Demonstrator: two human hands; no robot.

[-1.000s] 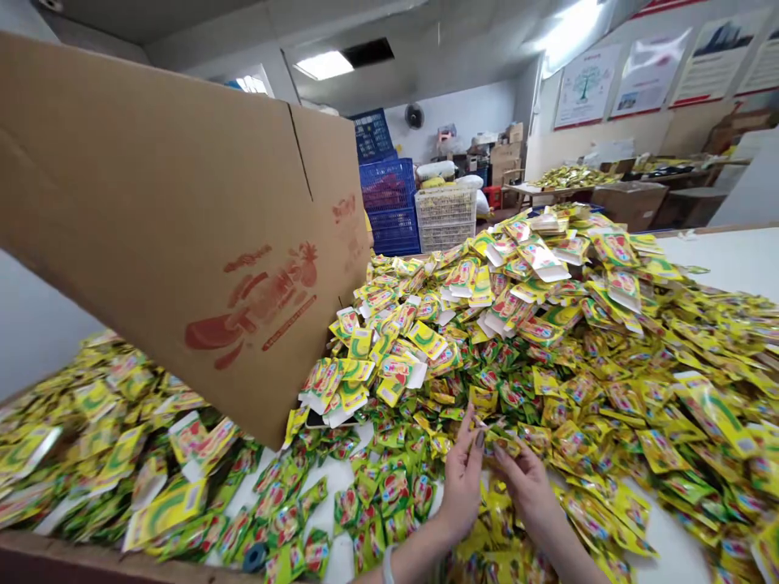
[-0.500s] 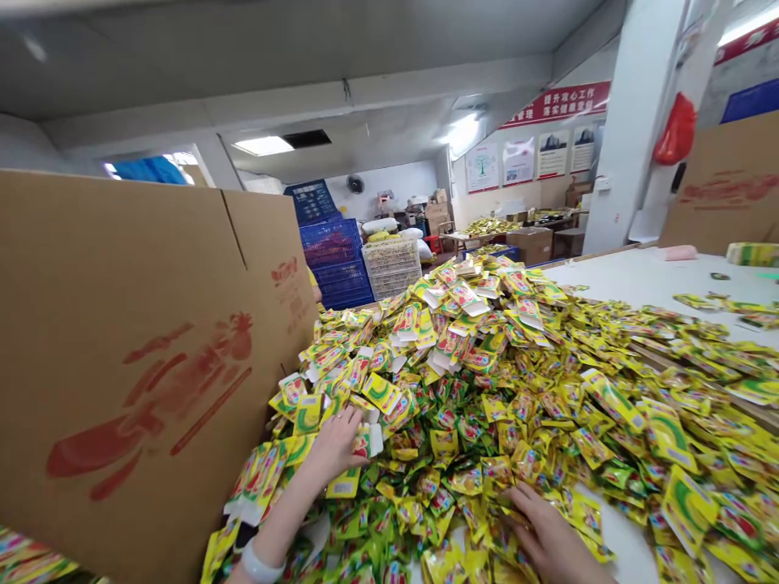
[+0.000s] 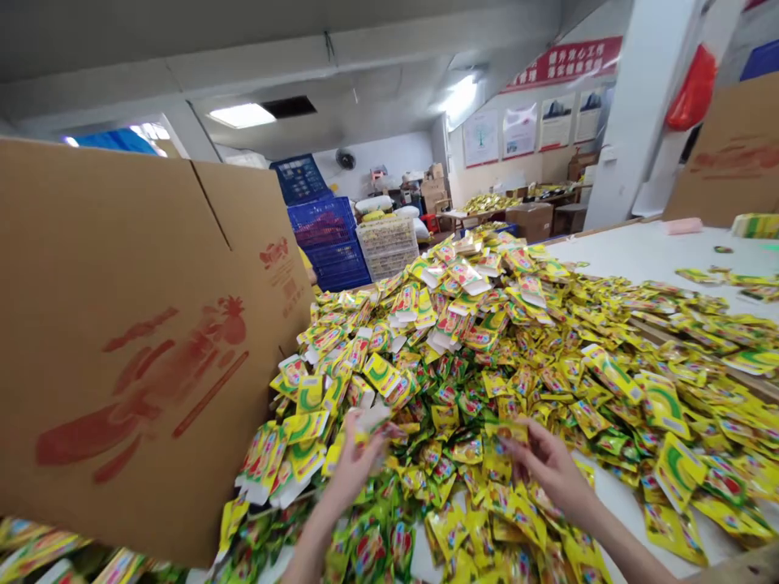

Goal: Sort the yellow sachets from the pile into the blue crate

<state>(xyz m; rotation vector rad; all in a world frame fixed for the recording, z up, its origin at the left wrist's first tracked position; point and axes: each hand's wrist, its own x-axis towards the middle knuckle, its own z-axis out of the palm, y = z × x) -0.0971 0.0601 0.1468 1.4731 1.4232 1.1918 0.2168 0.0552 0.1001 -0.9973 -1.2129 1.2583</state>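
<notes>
A large heap of small yellow and green packets covers the white table, with flat yellow boxes piled on its back and left parts. Low in the middle, my left hand is closed on a small box whose white end shows; motion blurs it. To the right, my right hand has its fingers closed on a yellow packet just above the heap. The two hands are apart, with packets between them.
A big cardboard carton stands along the left side. Behind the heap are blue crates and a white crate. At the right, the white table holds scattered packets and a pink item.
My left hand has lifted a box from the pile and moved right. My right hand has risen from the heap with a packet. The camera view has shifted slightly.
</notes>
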